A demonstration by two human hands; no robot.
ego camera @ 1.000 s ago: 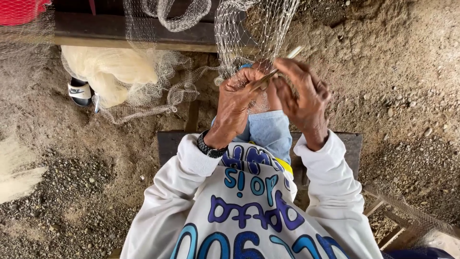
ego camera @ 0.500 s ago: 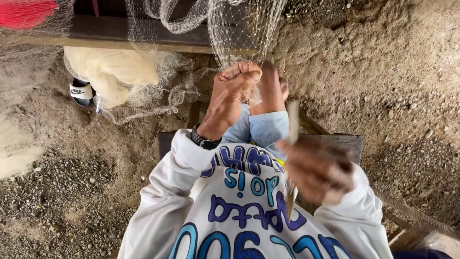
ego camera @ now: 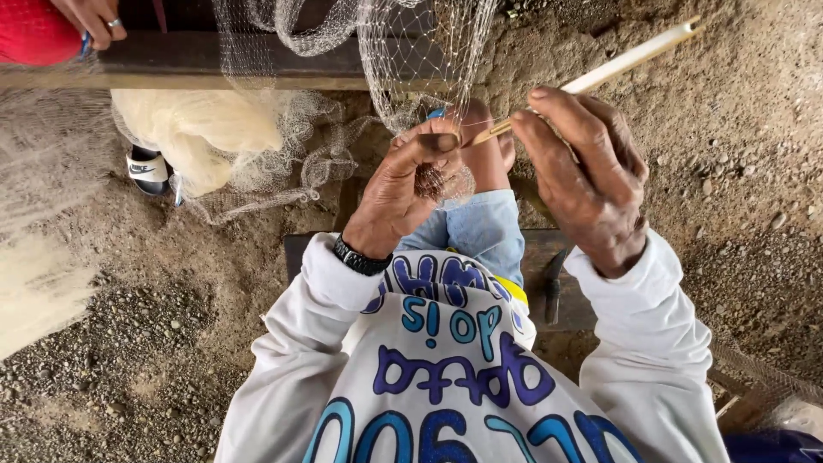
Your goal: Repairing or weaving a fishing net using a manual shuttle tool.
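A fine pale fishing net (ego camera: 429,60) hangs from a dark wooden beam (ego camera: 223,64) down to my raised knee. My left hand (ego camera: 407,193) pinches a bunched part of the net's mesh against the knee, thumb on top. My right hand (ego camera: 583,176) grips a long pale netting needle (ego camera: 617,62), whose thin tip points left into the mesh just beside the left thumb. I wear a white long-sleeved shirt with blue lettering, and a black wristband sits on my left wrist.
Another person's hand (ego camera: 94,19) with a ring rests on the beam at the top left, next to red cloth, and their sandalled foot (ego camera: 150,170) stands below. A heap of cream net (ego camera: 193,129) lies under the beam. Sandy, gravelly ground surrounds a dark wooden seat (ego camera: 557,274).
My right hand, which had swung down and right with the needle half a second ago, has come back up to the net. The left hand has kept its pinch on the mesh.
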